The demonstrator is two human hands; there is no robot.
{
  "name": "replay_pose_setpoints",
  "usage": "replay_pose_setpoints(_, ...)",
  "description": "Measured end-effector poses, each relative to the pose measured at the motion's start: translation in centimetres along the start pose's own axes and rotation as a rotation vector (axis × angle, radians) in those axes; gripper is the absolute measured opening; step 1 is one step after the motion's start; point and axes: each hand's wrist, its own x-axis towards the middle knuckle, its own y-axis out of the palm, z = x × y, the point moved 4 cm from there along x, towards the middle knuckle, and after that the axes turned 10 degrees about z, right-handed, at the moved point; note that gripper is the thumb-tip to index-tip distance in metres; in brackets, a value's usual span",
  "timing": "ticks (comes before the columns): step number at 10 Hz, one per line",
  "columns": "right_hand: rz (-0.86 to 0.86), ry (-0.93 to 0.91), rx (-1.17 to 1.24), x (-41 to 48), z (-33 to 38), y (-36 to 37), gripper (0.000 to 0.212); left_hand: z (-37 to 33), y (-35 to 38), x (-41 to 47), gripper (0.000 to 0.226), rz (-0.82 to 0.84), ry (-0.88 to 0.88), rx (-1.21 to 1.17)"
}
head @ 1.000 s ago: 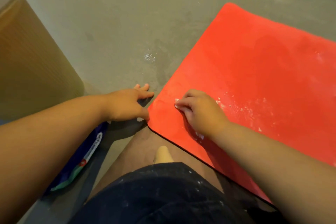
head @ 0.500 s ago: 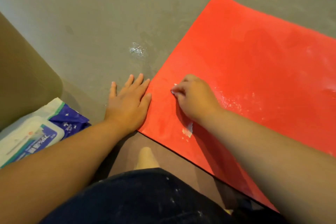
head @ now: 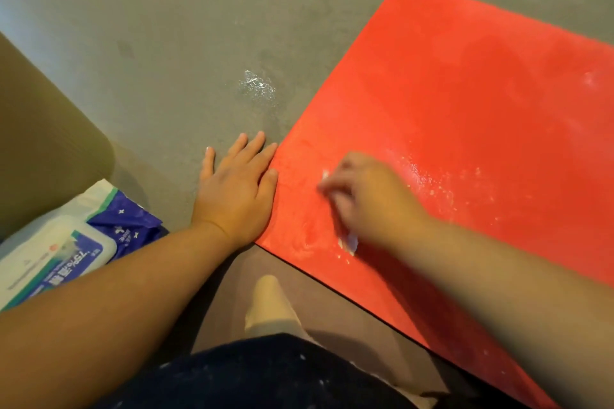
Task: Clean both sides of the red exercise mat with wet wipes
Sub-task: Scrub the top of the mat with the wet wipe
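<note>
Red mat point(head: 465, 109) is lying flat on the grey floor point(head: 166, 43), its near corner pointing at the person's knees, just beside the left hand point(head: 236, 189). It is looking thin, soft and light, the sort of sheet that will be flopping and folding rather than holding its shape. Its damp surface is probably getting a bit slick. For turning it over, I would be taking hold at that near corner or along the left edge and peeling it up.

Left hand is resting flat with its fingers spread on the floor, the thumb side touching the mat's edge. Right hand point(head: 368, 199) is bunched over a white wipe point(head: 350, 242) and rubbing near the corner. The hand is blurring, so the exact hold is hard to tell. White specks point(head: 432, 183) are dotting the mat beyond it.

Against a second ago, the left hand is no longer curling at the corner but lying open, and the pack of wipes point(head: 66, 252) is now showing clear of the arm. The right hand is sitting slightly nearer the person than half a second back.
</note>
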Motion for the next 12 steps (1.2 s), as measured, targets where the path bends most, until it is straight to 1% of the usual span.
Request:
replay_pose_setpoints(1, 0.17, -0.218, 0.09, -5.7, 3.8, 1.6, 0.02, 0.0, 0.0, -0.1, 0.06, -0.01, 0.003, 0.002)
replay_pose_setpoints(2, 0.161, -0.281, 0.018, -4.1, 2.3, 0.9, 0.016, 0.0, 0.0, -0.1, 0.06, -0.006, 0.001, 0.005)
replay_pose_setpoints(3, -0.004, -0.107, 0.004, -0.4, 0.4, -0.4, 0.016, 0.0, 0.0, 0.0, 0.061, 0.001, -0.001, 0.002)
replay_pose_setpoints(4, 0.054, -0.185, 0.042, -1.7, 2.5, 0.9, 0.019, 0.0, -0.2, -0.1, 0.06, -0.006, -0.004, 0.002)
replay_pose_setpoints(5, 0.309, -0.382, 0.064, -6.1, 5.1, 2.5, 0.021, -0.2, -0.2, 0.0, 0.06, -0.012, -0.007, -0.002)
replay_pose_setpoints(6, 0.348, -0.48, 0.008, -7.1, 4.7, 3.0, 0.019, -0.4, -0.2, 0.0, 0.06, -0.014, -0.007, 0.002)
replay_pose_setpoints(7, 0.248, -0.433, 0.022, -6.2, 5.0, 3.1, 0.015, -0.3, -0.1, 0.1, 0.061, -0.008, -0.009, 0.002)
replay_pose_setpoints(8, 0.085, -0.282, 0.1, -4.7, 4.5, 1.8, 0.013, -0.3, -0.1, 0.1, 0.06, -0.014, -0.006, -0.001)
replay_pose_setpoints(9, -0.028, -0.158, 0.167, -4.0, 3.0, 0.3, 0.012, -0.3, -0.1, 0.0, 0.06, -0.021, -0.004, -0.006)
replay_pose_setpoints(10, 0.191, -0.283, 0.023, -6.2, 3.3, 1.3, 0.024, -0.3, -0.1, 0.1, 0.059, -0.019, 0.001, -0.013)
replay_pose_setpoints(11, 0.34, -0.334, 0.0, -8.6, 2.8, 1.2, 0.028, -0.2, 0.0, 0.1, 0.059, -0.016, 0.004, -0.017)
replay_pose_setpoints(12, 0.312, -0.327, -0.022, -7.8, 2.5, 1.0, 0.022, -0.2, 0.0, 0.1, 0.059, -0.025, 0.005, -0.015)
